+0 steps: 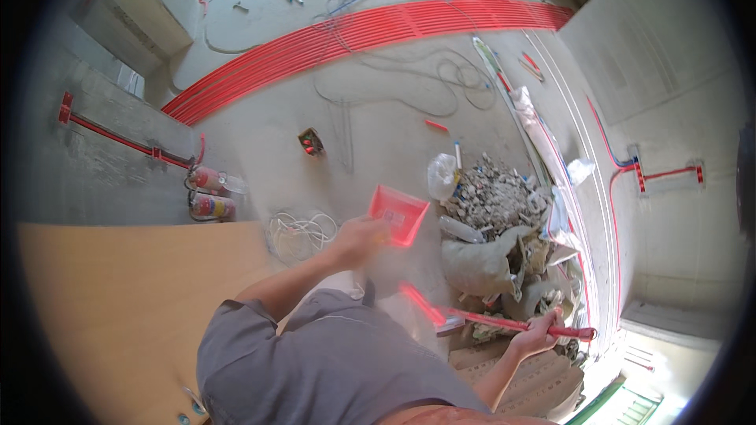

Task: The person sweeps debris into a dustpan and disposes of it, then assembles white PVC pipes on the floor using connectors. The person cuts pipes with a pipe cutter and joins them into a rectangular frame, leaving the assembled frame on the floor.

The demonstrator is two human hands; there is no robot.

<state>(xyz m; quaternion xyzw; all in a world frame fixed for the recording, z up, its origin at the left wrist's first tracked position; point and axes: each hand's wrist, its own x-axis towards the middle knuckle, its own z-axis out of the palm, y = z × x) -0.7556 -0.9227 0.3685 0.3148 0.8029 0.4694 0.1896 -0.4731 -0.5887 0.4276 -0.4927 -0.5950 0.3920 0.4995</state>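
Left hand [362, 242] gripping red dustpan [402, 214], tray extending ahead of it. Right hand [538, 333] wrapped round red broom [490, 319], blurred head to its left. Rubble heap [494, 190] beyond right hand.

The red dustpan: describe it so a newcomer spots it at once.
Nearer than the band of red pipes on the floor, find the person's left hand. It holds the shallow, squarish red dustpan. Its broad pan sets it apart from the long, thin red stick in the right hand.
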